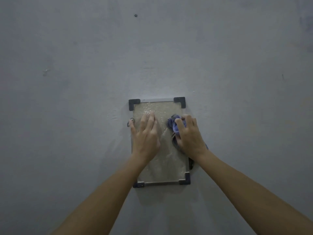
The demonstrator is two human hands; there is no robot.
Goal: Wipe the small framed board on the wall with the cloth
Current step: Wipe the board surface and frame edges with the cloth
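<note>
Forearms: my left forearm (105, 200) and right forearm (245, 192) rise from the bottom of the frame and close in on the board at lower centre.
Wall clip (131, 120): a small metal fixing on the board's left edge, just beside my left thumb tip. I take it to be what pins the board to the wall.
Left hand (145, 136): fingers straight and together, palm flat on the left half of the board, holding nothing. I judge it is there to brace the board so it does not shift under the rubbing.
White specks (149, 106): dust or residue in the board's upper left, just above my left fingertips. That patch looks not yet wiped.
Small framed board (162, 165): an upright rectangle with a dull beige face, mounted on the wall at lower centre of the frame. Both my hands lie on its upper half.
Corner caps (179, 101): dark angle pieces at all four corners that hold the thin frame together.
Cloth (174, 124): bluish-purple and bunched, on the right half of the board, poking out at the upper left of my right hand. Bunched like this, it gives me a firm pad to rub with.
Right hand (189, 136): fingers curled round the cloth, pressing it against the board near its right edge.
Dark fitting (191, 164): on the board's right edge, partly hidden behind my right wrist. I cannot tell what it is.
Wall (67, 116): plain grey, with a small dark plug (135, 15) at upper centre.
Stage: wiping under way, by my reading, with the speckled top left and the lower half left to cover.
</note>
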